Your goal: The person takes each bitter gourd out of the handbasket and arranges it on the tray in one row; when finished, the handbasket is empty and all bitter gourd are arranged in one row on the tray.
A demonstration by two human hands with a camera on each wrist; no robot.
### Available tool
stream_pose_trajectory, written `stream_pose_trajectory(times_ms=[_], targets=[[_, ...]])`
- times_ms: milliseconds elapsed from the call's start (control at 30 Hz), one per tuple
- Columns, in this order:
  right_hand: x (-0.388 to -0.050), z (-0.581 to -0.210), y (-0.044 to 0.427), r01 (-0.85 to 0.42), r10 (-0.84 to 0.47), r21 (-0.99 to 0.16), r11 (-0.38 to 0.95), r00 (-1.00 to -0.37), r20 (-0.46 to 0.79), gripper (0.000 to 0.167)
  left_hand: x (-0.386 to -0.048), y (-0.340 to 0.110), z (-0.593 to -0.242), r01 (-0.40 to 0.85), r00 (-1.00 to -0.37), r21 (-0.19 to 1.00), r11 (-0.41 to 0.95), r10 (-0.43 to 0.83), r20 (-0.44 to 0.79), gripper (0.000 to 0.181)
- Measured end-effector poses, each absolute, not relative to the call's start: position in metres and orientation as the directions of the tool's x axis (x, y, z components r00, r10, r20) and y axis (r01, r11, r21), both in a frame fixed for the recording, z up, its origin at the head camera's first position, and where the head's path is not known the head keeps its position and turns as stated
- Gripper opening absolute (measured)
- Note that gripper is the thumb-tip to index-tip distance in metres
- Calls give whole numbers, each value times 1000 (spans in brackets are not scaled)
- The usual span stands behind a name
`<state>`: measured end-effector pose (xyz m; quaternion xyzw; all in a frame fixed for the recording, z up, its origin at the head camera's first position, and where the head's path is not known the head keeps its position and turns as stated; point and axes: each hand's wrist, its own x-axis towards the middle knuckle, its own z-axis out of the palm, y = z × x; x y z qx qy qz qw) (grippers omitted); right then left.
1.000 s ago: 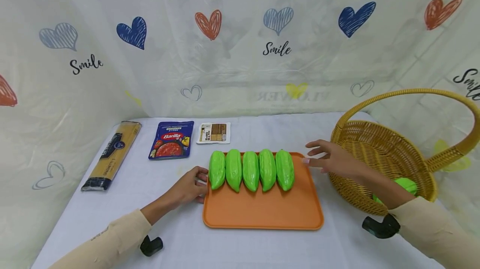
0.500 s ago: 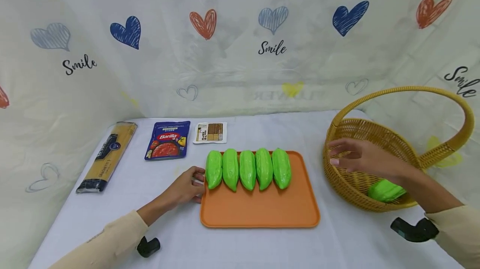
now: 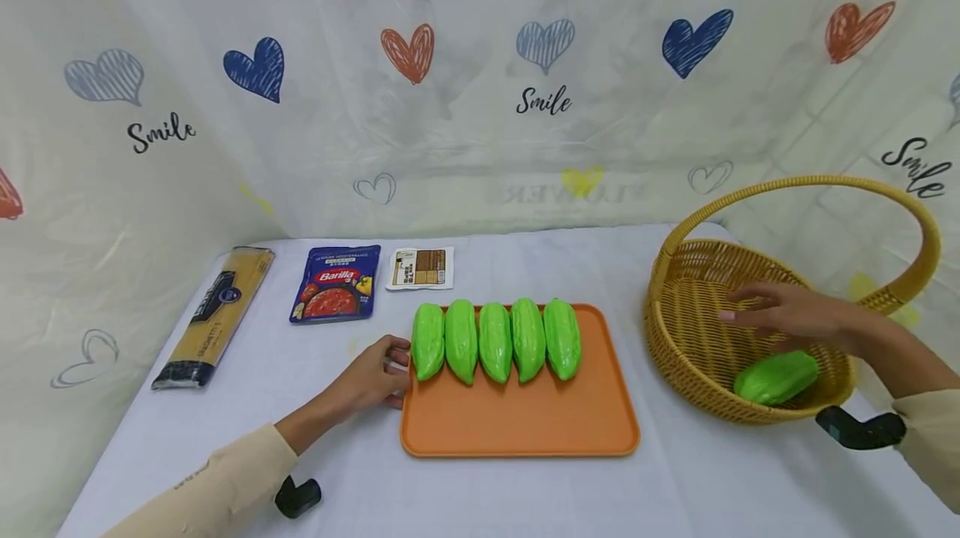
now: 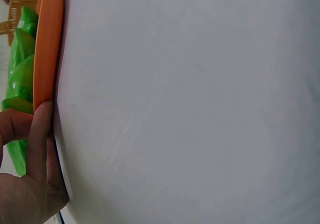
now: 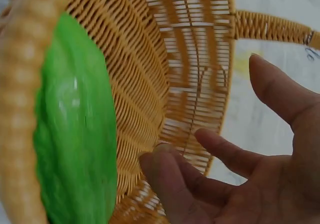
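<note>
Several bright green bitter melons [image 3: 495,341] lie side by side along the back of an orange tray [image 3: 517,429]. My left hand [image 3: 377,371] holds the tray's left rim, and its fingertips show against the rim [image 4: 47,49] in the left wrist view. On the right, a wicker basket [image 3: 675,354] with a tall handle contains one more bitter melon [image 3: 776,378]. My right hand [image 3: 795,317] is over the basket's opening with fingers apart and nothing in it. In the right wrist view, the basket's bitter melon [image 5: 80,129] lies left of that hand, not touching it.
At the back left lie a spaghetti pack [image 3: 217,313], a blue Barilla sauce pouch [image 3: 336,284] and a small white-and-brown packet [image 3: 421,268]. All stand on a white-covered table [image 3: 525,505] in front of a curtain [image 3: 465,121] printed with hearts.
My right hand has moved rightward from beside the tray's right edge to over the basket, uncovering the bitter melon inside. The left hand stays at the tray; the head view has shifted slightly.
</note>
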<state>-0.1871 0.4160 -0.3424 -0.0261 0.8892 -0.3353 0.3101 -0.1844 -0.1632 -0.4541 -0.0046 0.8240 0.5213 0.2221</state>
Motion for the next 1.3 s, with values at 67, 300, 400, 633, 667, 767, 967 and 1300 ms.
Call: stream_pose_trajectory(times_ms=[67, 300, 400, 633, 667, 767, 967, 1300], targets=[[-185, -341, 425, 192, -229, -583, 789, -789, -570, 82, -184, -163, -454, -242, -900, 854, 460, 222, -374, 62], [-181, -339, 441, 248, -178, -523, 816, -752, -635, 88, -184, -162, -453, -237, -901, 852, 468, 223, -373, 62], [-180, -342, 443, 267, -175, -512, 817, -730, -660, 90, -185, -163, -454, -232, -901, 854, 466, 228, -369, 62], [-182, -348, 443, 251, -198, -516, 819, -720, -665, 88, -185, -164, -455, -228, -901, 857, 462, 233, -365, 62], [-183, -348, 443, 252, -194, -513, 820, -721, -665, 88, -185, -164, -455, -229, -901, 857, 461, 232, -366, 63], [-186, -349, 440, 233, -191, -498, 835, -727, -660, 90, -185, -164, -455, -232, -901, 857, 461, 230, -368, 62], [-195, -352, 434, 171, -202, -475, 863, -745, -635, 88, -186, -162, -454, -233, -900, 851, 471, 227, -372, 62], [-213, -355, 424, 202, -261, -573, 794, -739, -621, 83, -184, -163, -453, -240, -898, 845, 479, 220, -380, 62]])
